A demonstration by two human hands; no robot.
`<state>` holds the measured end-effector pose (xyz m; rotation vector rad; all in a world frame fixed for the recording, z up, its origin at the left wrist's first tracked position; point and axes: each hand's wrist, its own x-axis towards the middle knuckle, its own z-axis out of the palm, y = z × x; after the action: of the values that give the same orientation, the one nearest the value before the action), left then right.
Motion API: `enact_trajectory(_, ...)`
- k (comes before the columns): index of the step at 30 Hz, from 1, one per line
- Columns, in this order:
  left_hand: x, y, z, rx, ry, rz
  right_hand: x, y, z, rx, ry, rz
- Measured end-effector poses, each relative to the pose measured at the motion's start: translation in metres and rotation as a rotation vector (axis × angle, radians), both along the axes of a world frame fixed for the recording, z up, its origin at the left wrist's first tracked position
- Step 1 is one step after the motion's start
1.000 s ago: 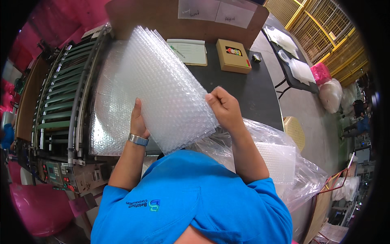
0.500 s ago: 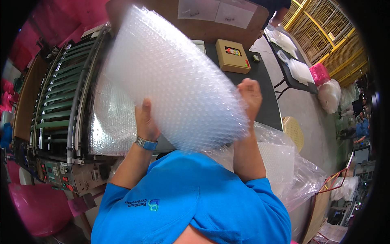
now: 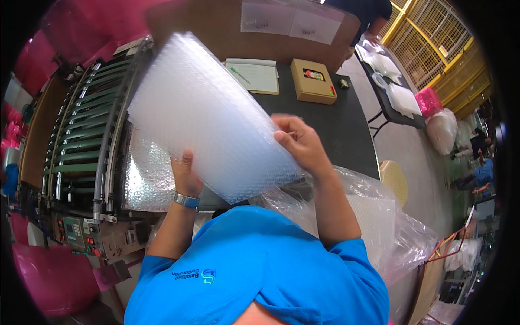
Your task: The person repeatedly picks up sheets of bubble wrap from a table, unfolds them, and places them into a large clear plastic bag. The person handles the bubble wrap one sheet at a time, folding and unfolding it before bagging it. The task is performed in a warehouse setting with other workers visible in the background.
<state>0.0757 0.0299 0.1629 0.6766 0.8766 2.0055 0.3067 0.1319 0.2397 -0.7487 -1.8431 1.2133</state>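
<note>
The left hand [image 3: 187,177], thumb over, fingers hidden, clasps the bubble-wrap stack [image 3: 211,119] at seven o'clock, apparently steadying it while the right hand [image 3: 304,144] pinches its four-o'clock edge.

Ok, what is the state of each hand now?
Left hand: holding the bubble wrap, thumb on top.
Right hand: curled at its edge; grip cannot be told.

Before you, translucent rectangular bubble-wrap sheets [image 3: 208,122] are left of the brown square cardboard box [image 3: 314,85] on the black flat table [image 3: 344,127].
</note>
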Motion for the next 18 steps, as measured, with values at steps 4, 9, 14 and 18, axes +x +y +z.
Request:
enact_trajectory(4, 0.002, -0.003, -0.001, -0.024, 0.109, 0.030, 0.015, 0.031, 0.002, -0.236, 0.526, -0.216)
enact_trajectory(9, -0.005, -0.009, -0.008, -0.044, 0.057, -0.045, -0.010, 0.028, 0.032, -0.174, 0.421, -0.248)
enact_trajectory(14, -0.012, -0.012, -0.022, -0.077, 0.052, -0.197, -0.062, 0.012, 0.024, -0.093, 0.264, -0.133)
enact_trajectory(18, -0.021, -0.017, -0.029, -0.112, -0.011, -0.250, -0.070, 0.022, 0.018, -0.196, 0.430, -0.156)
